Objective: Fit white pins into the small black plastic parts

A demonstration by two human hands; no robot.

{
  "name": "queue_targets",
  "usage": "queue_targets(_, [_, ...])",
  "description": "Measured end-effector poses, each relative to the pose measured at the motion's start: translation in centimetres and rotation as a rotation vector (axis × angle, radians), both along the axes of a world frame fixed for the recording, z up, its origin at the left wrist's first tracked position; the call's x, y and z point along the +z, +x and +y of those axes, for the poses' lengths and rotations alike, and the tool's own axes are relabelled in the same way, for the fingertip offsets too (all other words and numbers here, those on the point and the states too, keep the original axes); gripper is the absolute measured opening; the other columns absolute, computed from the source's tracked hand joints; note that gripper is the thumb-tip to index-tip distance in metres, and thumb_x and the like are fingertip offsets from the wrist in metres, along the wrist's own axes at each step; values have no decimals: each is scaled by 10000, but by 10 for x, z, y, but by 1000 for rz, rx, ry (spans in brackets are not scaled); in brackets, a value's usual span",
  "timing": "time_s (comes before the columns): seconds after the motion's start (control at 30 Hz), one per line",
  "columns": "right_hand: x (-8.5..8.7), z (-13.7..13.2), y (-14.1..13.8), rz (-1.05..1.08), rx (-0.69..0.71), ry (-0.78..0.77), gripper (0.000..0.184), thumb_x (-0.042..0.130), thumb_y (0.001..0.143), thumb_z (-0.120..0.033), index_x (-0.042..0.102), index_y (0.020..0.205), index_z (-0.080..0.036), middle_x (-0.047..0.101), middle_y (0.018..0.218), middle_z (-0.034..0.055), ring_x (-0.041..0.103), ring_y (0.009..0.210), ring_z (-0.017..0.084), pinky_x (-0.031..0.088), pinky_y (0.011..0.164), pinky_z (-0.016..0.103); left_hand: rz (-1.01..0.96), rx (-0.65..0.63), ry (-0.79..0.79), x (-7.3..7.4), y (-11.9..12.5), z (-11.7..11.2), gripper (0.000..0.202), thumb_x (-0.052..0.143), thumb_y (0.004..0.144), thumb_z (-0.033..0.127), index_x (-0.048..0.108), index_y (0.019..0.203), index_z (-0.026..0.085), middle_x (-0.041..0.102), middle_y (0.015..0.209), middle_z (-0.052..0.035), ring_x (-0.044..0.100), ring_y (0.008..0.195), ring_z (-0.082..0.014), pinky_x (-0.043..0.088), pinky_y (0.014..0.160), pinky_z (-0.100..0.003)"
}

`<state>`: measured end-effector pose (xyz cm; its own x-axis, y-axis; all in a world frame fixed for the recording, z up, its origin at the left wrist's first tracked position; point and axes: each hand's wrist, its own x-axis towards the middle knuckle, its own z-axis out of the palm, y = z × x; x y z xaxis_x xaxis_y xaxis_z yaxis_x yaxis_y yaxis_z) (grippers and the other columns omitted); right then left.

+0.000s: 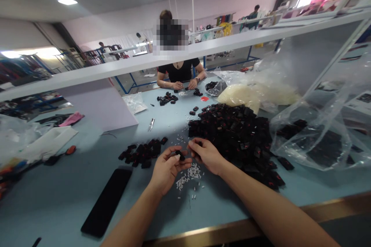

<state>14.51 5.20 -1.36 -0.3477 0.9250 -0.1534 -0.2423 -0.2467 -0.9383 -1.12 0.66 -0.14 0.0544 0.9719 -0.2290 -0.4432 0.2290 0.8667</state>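
Left hand (pixel 165 170) found pinching a small black piece (pixel 181 156) between thumb and fingers, right hand (pixel 206 155) curled just beside it, its grip unclear, both above my loose white pegs (pixel 188 175), black pile (pixel 232 139) adjoining at right.

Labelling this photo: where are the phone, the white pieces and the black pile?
Phone (pixel 106 202): head view, middle of its face.
White pieces (pixel 189 173): head view, middle of the cluster.
Black pile (pixel 232 135): head view, top of the pile.

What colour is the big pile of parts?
The pile of parts is black with red marks; head view shows it best.
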Motion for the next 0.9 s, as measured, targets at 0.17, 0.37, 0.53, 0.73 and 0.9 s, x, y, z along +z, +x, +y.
queue_targets(0.17, [1, 0, 0, -17, -3, 1, 353, 647, 761, -520, 566, 742, -178, 492, 555, -58, 364, 412, 55, 216, 401, 202, 3, 5, 1, 0, 0, 0, 308, 712, 691, 168, 596, 976, 156, 725, 882, -82, 733, 767, -257, 589, 708, -381])
queue_targets(0.37, [-1, 1, -1, -4, -7, 1, 365, 651, 758, -534, 564, 734, -180, 492, 547, -60, 365, 410, 58, 210, 400, 206, 13, 17, 0, 1, 1, 1, 303, 697, 697, 151, 588, 979, 150, 725, 888, -90, 732, 751, -247, 586, 697, -367])
queue_targets(0.53, [-1, 2, -1, -7, -3, -3, 389, 655, 742, -560, 569, 731, -181, 494, 542, -59, 360, 409, 61, 215, 398, 211, 25, 31, -3, 0, 1, 1, 310, 696, 691, 148, 588, 982, 151, 725, 879, -93, 731, 744, -254, 583, 688, -370])
queue_targets(0.73, [0, 2, -2, 4, -7, 5, 390, 644, 748, -565, 559, 735, -184, 495, 545, -60, 364, 408, 60, 207, 389, 208, 46, 26, 14, -3, -1, 1, 294, 701, 714, 177, 592, 986, 157, 725, 901, -100, 730, 748, -254, 584, 701, -386])
queue_targets(0.9, [-2, 3, -3, 19, 3, 0, 408, 646, 741, -584, 561, 741, -185, 492, 534, -62, 353, 398, 61, 202, 385, 208, 55, 39, 13, -3, -2, 1, 281, 726, 709, 196, 593, 955, 164, 723, 920, -94, 728, 746, -244, 583, 684, -370])
